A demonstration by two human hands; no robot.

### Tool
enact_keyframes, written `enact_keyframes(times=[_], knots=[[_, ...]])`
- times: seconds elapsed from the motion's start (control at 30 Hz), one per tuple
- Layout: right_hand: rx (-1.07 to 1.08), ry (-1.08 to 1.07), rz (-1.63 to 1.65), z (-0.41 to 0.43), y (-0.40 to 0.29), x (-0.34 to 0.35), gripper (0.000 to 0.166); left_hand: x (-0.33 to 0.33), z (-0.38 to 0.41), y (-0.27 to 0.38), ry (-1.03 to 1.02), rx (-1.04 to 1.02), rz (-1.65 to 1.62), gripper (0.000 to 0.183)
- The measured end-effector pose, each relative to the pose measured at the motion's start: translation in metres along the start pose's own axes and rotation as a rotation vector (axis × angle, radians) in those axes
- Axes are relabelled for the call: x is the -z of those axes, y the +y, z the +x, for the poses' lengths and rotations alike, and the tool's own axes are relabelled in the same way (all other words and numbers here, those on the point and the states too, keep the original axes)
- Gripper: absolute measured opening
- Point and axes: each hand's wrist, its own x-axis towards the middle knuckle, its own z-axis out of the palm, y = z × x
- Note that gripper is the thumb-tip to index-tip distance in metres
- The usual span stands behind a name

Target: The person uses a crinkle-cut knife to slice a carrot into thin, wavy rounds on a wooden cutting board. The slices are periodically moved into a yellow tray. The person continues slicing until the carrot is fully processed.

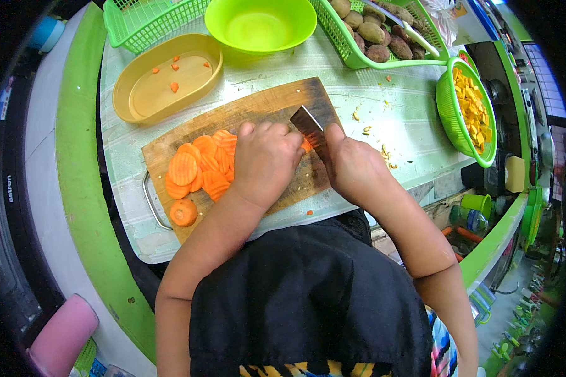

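Observation:
My left hand (269,158) bends over a carrot (306,145) on a wooden cutting board (292,186); only a bit of orange shows past the fingertips. In my right hand (358,165) is a crinkle cutter with a ridged metal blade (309,127), its handle hidden by the fist. The blade stands tilted just right of my left fingers, close to the carrot. Ridged carrot slices (184,168) lie heaped left of my left hand. A thick carrot piece (183,213) sits at the board's near left corner, by its metal handle (151,202).
Behind the board stand a tan oval tub (122,101) with carrot bits and a lime green bowl (261,40). A green basket (346,59) holds potatoes (371,33) and a white-handled knife (422,40). Diced squash (471,110) fills a green colander (448,110) at right.

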Motion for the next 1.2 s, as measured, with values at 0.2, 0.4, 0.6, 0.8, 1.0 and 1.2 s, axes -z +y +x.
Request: enact_keyframes(times=[0.2, 0.4, 0.6, 0.8, 1.0, 1.2], knots=[[0.01, -0.083, -0.073, 0.013, -0.006, -0.001, 0.013, -0.001, -0.001, -0.003, 0.039, -0.007, 0.012, 0.015], [0.021, 0.037, -0.054, 0.005, -0.002, 0.004, 0.013, 0.003, -0.001, -0.001, 0.044, 0.02, 0.023, 0.013], [0.017, -0.036, -0.036, 0.0, -0.007, -0.002, 0.016, 0.003, 0.002, -0.001, 0.073, -0.022, 0.053, 0.009], [0.029, -0.072, -0.084, 0.013, -0.007, -0.001, 0.015, 0.002, 0.002, -0.005, 0.048, 0.013, 0.041, 0.016], [0.064, 0.024, -0.038, 0.011, -0.007, 0.015, 0.015, 0.005, 0.001, -0.004, 0.068, 0.061, 0.022, 0.018], [0.06, -0.033, -0.052, 0.011, -0.01, 0.015, 0.013, 0.007, 0.001, -0.004, 0.067, 0.049, 0.006, 0.015]])
